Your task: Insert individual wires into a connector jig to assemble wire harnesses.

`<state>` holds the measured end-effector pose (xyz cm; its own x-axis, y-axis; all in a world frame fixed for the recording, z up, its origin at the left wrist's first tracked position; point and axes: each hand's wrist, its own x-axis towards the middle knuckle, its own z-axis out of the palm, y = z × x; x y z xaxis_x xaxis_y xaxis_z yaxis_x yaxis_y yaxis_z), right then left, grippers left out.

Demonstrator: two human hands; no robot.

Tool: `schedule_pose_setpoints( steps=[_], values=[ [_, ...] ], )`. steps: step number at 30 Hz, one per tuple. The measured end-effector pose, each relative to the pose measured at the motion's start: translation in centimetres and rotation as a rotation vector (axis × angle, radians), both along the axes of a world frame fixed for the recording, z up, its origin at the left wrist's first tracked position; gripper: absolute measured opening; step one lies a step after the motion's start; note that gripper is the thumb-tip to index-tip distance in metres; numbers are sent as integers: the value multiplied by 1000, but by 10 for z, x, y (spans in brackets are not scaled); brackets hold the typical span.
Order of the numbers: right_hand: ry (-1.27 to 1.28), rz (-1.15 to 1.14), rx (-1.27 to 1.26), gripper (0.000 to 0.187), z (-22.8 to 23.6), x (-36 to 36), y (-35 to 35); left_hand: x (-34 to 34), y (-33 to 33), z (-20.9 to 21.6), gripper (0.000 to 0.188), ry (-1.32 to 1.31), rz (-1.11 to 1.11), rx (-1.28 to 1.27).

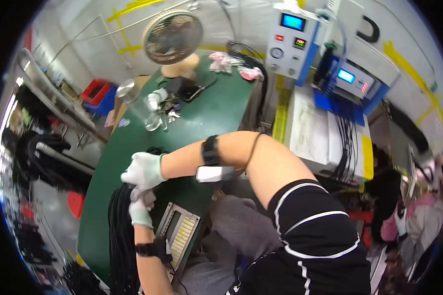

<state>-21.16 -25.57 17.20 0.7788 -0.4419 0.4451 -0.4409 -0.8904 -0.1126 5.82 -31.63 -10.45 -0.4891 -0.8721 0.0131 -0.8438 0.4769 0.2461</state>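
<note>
My right hand (143,170), in a pale green glove, is closed over the top end of a thick bundle of black cables (119,236) at the left edge of the green table (216,110). Just below it, my left hand (141,207), also gloved, grips the same bundle. The cables hang down from both hands over the table's near-left edge. Each forearm wears a black wrist strap. My right arm reaches across from the right, in a black sleeve with white stripes.
A grey keypad panel (179,231) lies by my left wrist. A desk fan (172,37), clear plastic containers (135,101), a dark pouch (186,88) and pink gloves (225,62) sit farther back. White-and-blue test machines (291,43) stand on the right. Another person (421,216) works at far right.
</note>
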Motion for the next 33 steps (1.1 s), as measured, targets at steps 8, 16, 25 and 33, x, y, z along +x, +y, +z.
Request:
schedule_pose_setpoints(
  steps=[8, 16, 25, 33],
  values=[
    [146, -184, -132, 54, -48, -28, -40, -188, 172, 280, 25, 805, -215, 295],
    [-509, 98, 484, 46, -15, -16, 8, -130, 186, 286, 54, 1313, 367, 297],
    [-549, -327, 845, 35, 23, -138, 41, -171, 182, 245, 98, 1194, 92, 234],
    [386, -478, -151, 26, -46, -197, -38, -142, 226, 264, 58, 1207, 305, 494]
  ],
)
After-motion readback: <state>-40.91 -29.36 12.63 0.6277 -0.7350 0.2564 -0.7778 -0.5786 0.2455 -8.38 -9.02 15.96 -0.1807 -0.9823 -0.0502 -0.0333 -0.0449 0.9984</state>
